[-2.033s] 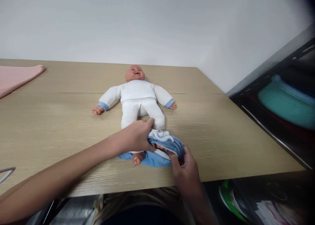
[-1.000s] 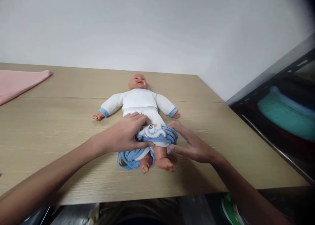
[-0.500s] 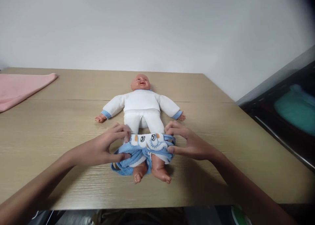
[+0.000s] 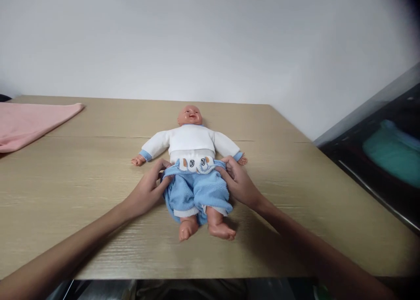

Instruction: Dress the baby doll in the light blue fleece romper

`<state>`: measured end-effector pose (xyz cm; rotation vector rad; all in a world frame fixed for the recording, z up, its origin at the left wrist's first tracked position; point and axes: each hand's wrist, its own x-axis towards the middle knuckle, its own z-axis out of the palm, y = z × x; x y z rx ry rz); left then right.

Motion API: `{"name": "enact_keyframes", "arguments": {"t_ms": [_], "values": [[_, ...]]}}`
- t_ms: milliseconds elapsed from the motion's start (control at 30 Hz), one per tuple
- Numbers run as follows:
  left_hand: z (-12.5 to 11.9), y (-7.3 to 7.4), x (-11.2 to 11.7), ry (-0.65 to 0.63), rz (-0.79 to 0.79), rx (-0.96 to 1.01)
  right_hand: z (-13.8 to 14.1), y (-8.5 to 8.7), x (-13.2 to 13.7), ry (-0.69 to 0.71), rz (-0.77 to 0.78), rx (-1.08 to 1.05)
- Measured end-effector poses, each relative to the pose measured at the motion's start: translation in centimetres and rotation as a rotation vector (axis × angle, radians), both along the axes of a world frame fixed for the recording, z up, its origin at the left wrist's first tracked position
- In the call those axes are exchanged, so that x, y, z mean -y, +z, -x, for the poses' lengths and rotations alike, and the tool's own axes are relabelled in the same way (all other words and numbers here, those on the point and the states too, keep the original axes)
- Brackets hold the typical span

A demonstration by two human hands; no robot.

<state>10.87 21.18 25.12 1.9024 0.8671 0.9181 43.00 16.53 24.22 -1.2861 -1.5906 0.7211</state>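
A baby doll (image 4: 192, 138) in a white top with blue cuffs lies on its back, head away from me and bare feet toward me. Blue doll overalls (image 4: 211, 188) with an embroidered animal-face bib cover its legs up to the thighs or hips. My left hand (image 4: 151, 187) pinches the overalls' edge on the left, thumb and fingers closed on the cloth. On the right side, my right hand (image 4: 239, 181) grips the opposite edge near the bib. Some blue fabric is bunched beneath the doll's legs, partly hidden.
The wooden table (image 4: 98, 173) has a seam running across it beneath the doll. A pink cloth (image 4: 33, 122) lies at the far left. At the right, a dark object holds a teal item (image 4: 393, 151). A pale wall rises behind the table.
Both hands have drawn the overalls up the doll's legs, from around the shins to the thighs or hips. The fingers have closed more tightly on the edges. The view has tilted slightly.
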Motion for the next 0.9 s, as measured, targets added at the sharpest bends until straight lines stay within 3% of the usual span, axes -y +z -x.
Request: {"name": "enact_keyframes", "arguments": {"t_ms": [167,300,400,533,700,900], "values": [[-0.9,-0.8,-1.8,0.04,0.168,0.105,0.8,-0.9,-2.5,-0.069,-0.046,-0.011],[-0.7,-0.1,-1.4,0.111,-0.151,0.015,1.0,-0.3,-2.6,-0.127,-0.264,0.082],[-0.9,0.3,-1.6,0.117,-0.251,-0.093,1.2,-0.3,-2.9,-0.172,-0.239,0.083],[-2.3,0.3,-3.9,0.185,-0.111,-0.076,1.6,-0.5,-5.2,-0.272,-0.159,0.034],[-4.4,-0.4,-5.7,0.241,0.062,0.134,2.0,-0.1,-7.8,-0.276,-0.103,-0.042],[-3.0,-2.2,-4.0,0.252,0.229,0.294,1.4,-1.4,-5.1,-0.249,0.064,-0.171]]}}
